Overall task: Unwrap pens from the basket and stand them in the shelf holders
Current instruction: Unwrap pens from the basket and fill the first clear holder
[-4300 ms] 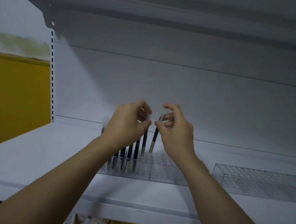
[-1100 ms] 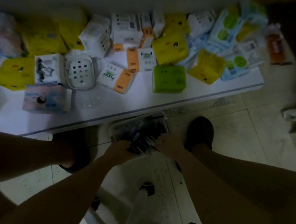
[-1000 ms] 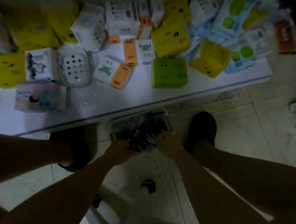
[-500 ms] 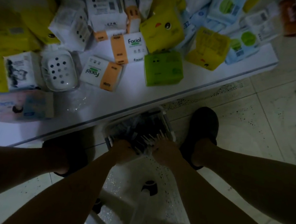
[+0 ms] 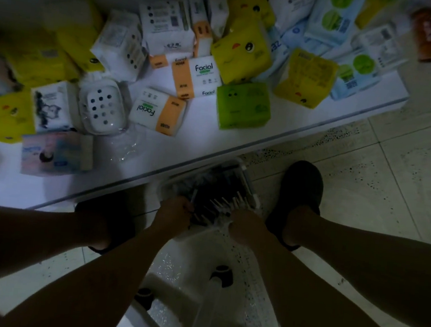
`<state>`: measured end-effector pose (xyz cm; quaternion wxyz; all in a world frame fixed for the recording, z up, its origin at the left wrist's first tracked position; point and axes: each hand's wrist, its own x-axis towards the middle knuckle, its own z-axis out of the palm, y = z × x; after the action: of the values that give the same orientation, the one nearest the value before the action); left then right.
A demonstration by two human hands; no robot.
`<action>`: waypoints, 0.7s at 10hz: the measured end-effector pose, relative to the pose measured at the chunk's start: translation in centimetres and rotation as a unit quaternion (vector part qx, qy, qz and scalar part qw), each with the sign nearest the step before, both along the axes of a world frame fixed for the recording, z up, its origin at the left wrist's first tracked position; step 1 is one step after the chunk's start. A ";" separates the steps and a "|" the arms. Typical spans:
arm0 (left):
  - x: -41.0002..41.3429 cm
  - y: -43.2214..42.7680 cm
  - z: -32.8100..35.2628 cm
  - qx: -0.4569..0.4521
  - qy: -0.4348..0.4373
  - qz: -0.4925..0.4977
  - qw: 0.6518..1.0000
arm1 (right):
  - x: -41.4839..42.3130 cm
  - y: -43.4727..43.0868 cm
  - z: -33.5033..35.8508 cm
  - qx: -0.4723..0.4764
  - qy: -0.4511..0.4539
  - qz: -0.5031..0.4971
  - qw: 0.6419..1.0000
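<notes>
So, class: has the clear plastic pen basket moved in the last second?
No. The clear plastic basket still sits at the white shelf edge, beside the dark shoe.

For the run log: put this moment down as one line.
step: picking pens from basket | left hand: at basket's near edge, grip unclear | right hand: at basket's near edge, grip unclear | light: dim

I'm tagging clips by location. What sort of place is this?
Probably a small shop being stocked. Many sealed tissue packs lie jumbled on a low white shelf, and a basket of pens stands before it above a tiled floor.
</notes>
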<state>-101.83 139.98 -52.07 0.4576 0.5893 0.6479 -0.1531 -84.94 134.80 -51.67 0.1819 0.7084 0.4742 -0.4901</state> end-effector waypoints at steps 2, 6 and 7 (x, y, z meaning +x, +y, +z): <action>-1.1 -0.4 3.3 0.007 -0.047 -0.010 0.999 | 1.0 -0.2 0.7 0.087 0.004 0.016 0.996; -2.4 -1.2 13.5 0.109 -0.109 0.073 0.985 | 1.4 0.8 13.4 0.246 0.029 -0.164 0.955; -2.8 -0.8 16.5 0.091 -0.180 0.128 0.971 | 1.1 0.6 17.0 0.249 0.174 -0.349 0.887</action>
<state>-104.66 139.16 -35.55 0.5274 0.5583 0.6360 0.0748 -83.83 135.39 -34.72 -0.2683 0.7538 0.3269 -0.5030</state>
